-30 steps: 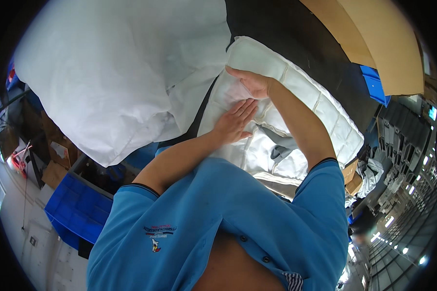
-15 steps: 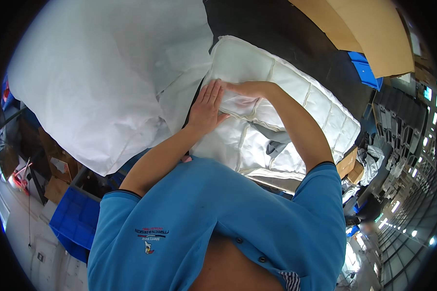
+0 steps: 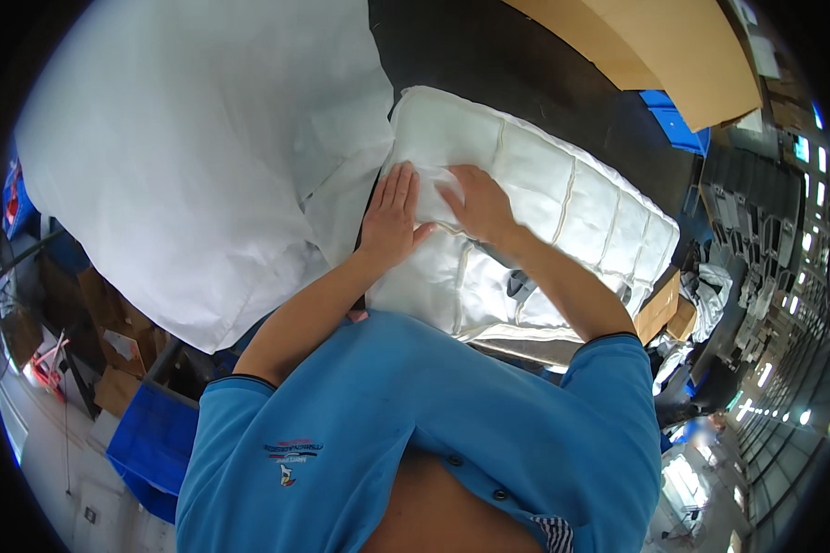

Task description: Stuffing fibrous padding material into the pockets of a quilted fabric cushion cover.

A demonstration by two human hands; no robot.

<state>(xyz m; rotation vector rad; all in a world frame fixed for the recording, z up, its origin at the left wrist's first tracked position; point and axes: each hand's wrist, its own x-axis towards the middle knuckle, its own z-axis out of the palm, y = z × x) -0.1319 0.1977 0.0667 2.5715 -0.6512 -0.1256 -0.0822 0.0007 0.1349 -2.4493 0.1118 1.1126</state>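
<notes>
Both hands have slid up the quilted white pad (image 3: pixel 563 198). Left hand (image 3: pixel 390 221) and right hand (image 3: pixel 475 205) press flat, fingers together. White sheet (image 3: pixel 194 157) lies just left; blue bins (image 3: pixel 152 442) sit below.

- The left hand (image 3: pixel 392 217) now lies flat, fingers straight and together, at the left edge of the white quilted pad (image 3: pixel 563 198); a second ago it sat lower on the pad with the fingers spread.
- The right hand (image 3: pixel 475 205) now presses palm down just beside the left hand; earlier it reached further up, gripping the pad's upper edge.
- The pad's near corner now lies flatter against the dark table (image 3: pixel 489 64).
- The white sheet (image 3: pixel 194 157) fills more of the view on the left than before.
</notes>
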